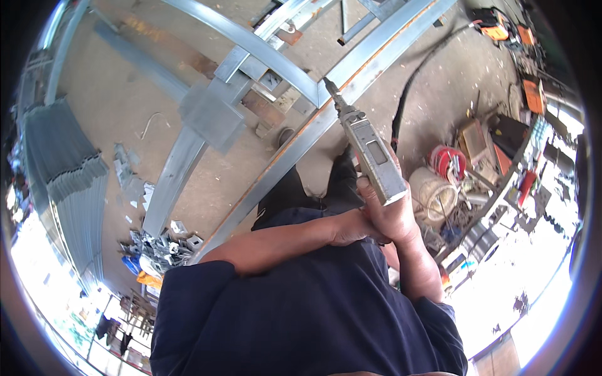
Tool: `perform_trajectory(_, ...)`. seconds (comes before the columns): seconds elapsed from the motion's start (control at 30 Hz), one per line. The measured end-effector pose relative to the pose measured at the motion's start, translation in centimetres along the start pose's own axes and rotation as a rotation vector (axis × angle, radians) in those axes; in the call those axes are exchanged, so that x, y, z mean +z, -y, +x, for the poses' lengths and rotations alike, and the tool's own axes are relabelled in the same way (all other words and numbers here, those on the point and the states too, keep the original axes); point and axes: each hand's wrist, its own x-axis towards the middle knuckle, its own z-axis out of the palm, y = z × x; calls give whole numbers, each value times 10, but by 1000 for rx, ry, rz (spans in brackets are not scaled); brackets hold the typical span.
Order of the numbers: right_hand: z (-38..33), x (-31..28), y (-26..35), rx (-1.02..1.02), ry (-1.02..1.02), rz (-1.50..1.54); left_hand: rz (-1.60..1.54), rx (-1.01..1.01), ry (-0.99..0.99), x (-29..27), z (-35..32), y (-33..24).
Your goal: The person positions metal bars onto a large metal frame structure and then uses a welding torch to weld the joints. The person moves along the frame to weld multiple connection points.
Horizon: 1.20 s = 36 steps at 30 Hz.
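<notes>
A grey metal handheld welding gun, boxy with a narrow nozzle, slants up and left. Its tip is at a corner where two steel square tubes of a frame meet; whether it touches cannot be told. My right hand is closed round the gun's rear, thumb along its left side. My left hand crosses from the left and clasps my right wrist; most of its fingers are hidden behind it. A long tube with a rusty orange line along it runs diagonally in front of my legs.
A black cable curves up to orange-and-black equipment. Right of me stand a red bucket and a whitish bucket, with clutter behind. Stacked grey metal profiles lie left; metal offcuts are piled near my left elbow.
</notes>
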Motion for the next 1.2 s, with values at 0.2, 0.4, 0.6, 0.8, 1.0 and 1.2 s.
perform_trajectory(0.2,-2,34,-4,93,-61,10,-54,-125,8,-9,-37,-8)
perform_trajectory(0.4,1,54,-1,98,-109,27,-74,-200,-48,-23,-54,-3)
perform_trajectory(0.6,3,64,-6,38,-180,38,-12,-239,-75,-26,-62,-12)
perform_trajectory(0.8,2,68,-6,57,-192,51,133,-277,-65,-26,-68,-18)
perform_trajectory(1.0,1,74,-5,100,-224,151,238,-297,-30,-28,-72,-25)
perform_trajectory(1.2,3,74,9,149,-228,193,277,-251,-34,-27,-74,-26)
